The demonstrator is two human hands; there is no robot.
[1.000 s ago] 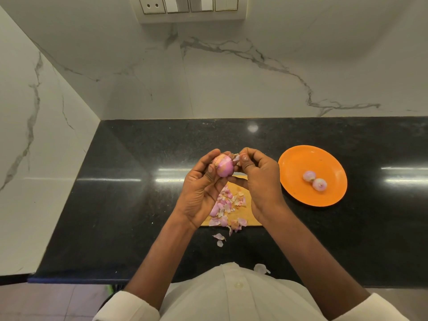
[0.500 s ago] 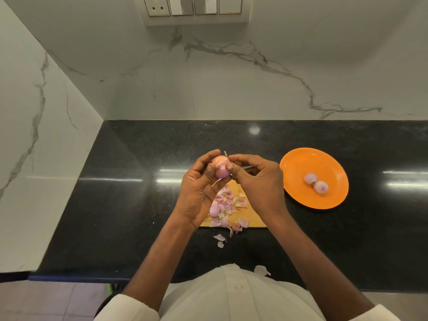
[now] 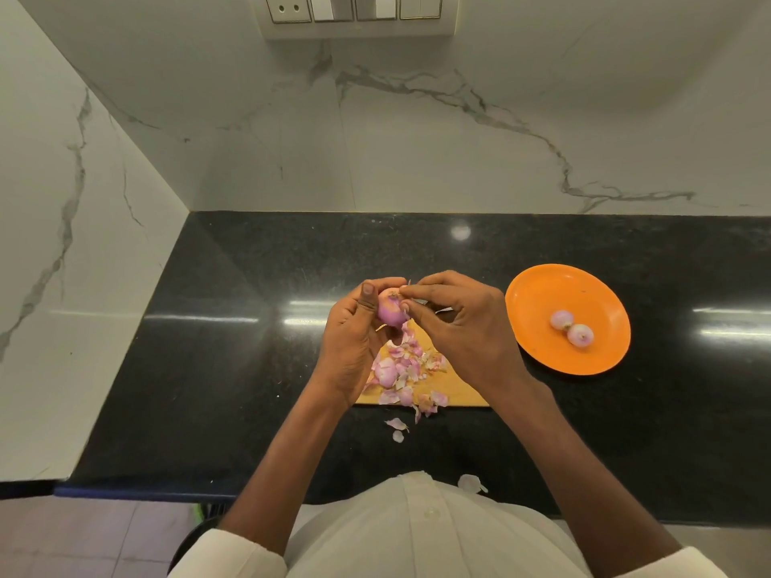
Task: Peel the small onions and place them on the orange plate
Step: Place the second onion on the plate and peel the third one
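Your left hand (image 3: 354, 331) is cupping the small onion (image 3: 391, 311) above the cutting board (image 3: 459, 394), fingers curled round it so it's not spinning on you. Your right hand (image 3: 463, 323) is pinching a bit of skin at the onion's top, fingertips clamped together, so the peels (image 3: 402, 369) are dropping onto the board. Over right, the orange plate (image 3: 538, 298) is sitting on the tabletop (image 3: 250, 327), already holding two peeled onions (image 3: 571, 327).
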